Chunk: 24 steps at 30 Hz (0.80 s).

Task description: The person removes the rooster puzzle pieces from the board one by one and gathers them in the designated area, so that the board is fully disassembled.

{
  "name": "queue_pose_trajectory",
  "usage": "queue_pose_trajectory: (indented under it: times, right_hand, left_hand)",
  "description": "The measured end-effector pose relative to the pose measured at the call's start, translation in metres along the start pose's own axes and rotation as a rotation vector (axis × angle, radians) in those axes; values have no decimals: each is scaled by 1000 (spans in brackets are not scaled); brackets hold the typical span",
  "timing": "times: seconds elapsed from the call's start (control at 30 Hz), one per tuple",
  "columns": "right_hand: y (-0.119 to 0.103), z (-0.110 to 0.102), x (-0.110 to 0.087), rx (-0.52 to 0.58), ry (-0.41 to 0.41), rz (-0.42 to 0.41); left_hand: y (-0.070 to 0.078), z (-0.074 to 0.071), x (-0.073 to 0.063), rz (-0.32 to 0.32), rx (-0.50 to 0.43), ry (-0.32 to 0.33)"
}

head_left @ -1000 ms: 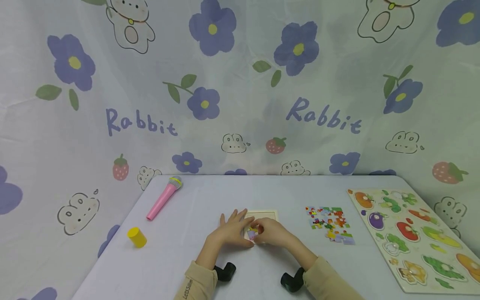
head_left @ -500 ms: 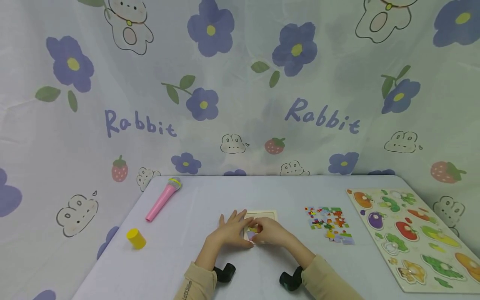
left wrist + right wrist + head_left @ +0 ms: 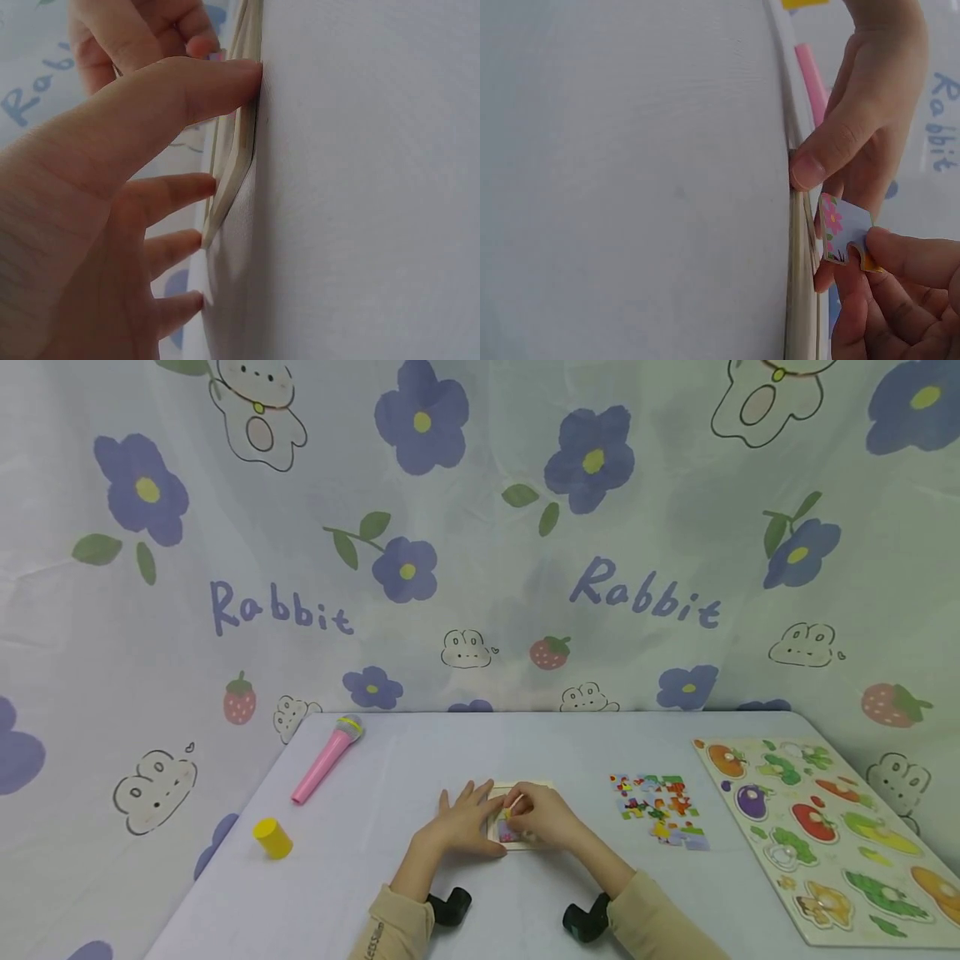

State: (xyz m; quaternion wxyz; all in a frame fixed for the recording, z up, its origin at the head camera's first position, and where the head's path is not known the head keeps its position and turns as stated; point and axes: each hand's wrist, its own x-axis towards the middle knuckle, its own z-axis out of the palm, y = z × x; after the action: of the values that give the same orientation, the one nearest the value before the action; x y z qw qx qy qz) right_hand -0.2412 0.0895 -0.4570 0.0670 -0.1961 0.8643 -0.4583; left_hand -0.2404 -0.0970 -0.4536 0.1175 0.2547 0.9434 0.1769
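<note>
My left hand is spread at the left side of a small pale wooden puzzle tray. In the left wrist view its thumb presses the tray's near edge, and the other fingers reach out fairly straight along the side. Over the tray, my right hand pinches a puzzle piece between thumb and fingers. The right wrist view shows this piece as lilac with a pink flower and a bit of orange, held tilted up off the tray. Both hands hide most of the tray's inside.
Several joined and loose puzzle pieces lie right of the tray. A vegetable peg board fills the table's right side. A pink toy microphone and a yellow cylinder lie on the left.
My right hand has turned and its fingers have risen a little, keeping hold of the puzzle piece. The left hand stays in place on the tray.
</note>
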Motion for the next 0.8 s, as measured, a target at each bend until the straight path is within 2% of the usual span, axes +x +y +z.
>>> queue_pose_trajectory:
  times: [0.3, 0.8]
  right_hand:
    - [0, -26, -5, 10, 68, 71]
    - [19, -70, -25, 63, 134, 205]
  left_hand:
    - [1, 1, 0, -8, 25, 3]
    - [3, 0, 0, -4, 52, 8]
